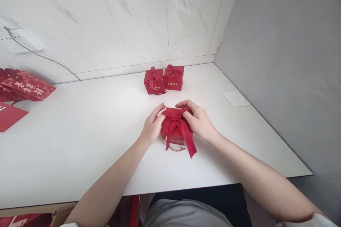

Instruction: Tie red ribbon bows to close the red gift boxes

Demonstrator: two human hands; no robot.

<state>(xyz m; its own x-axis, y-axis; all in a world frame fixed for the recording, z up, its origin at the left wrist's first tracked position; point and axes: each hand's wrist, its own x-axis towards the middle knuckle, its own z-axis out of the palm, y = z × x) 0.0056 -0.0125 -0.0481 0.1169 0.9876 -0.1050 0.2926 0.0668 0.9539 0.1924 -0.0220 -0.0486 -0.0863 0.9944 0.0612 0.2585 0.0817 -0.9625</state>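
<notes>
Tabletop [80,142], white and smooth, carries a small red cardboard gift box [172,135] mid-surface. I judge it light, crushable, best held by its side walls. My left hand [151,127] cups its side, fingers loose; my right hand [199,121] seemingly pinches the soft red ribbon bow [176,120].

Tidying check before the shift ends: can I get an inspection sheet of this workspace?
Surface: white table, smooth.
Work items: red gift box with ribbon bow and rope handle.
Clutter: two tied red boxes at back; flat red packs left; white card right.
Hands: left hand against the box's side; right hand on the bow.
Cables: white cable from wall socket.
Surroundings: marble tile wall behind; grey wall right.
</notes>
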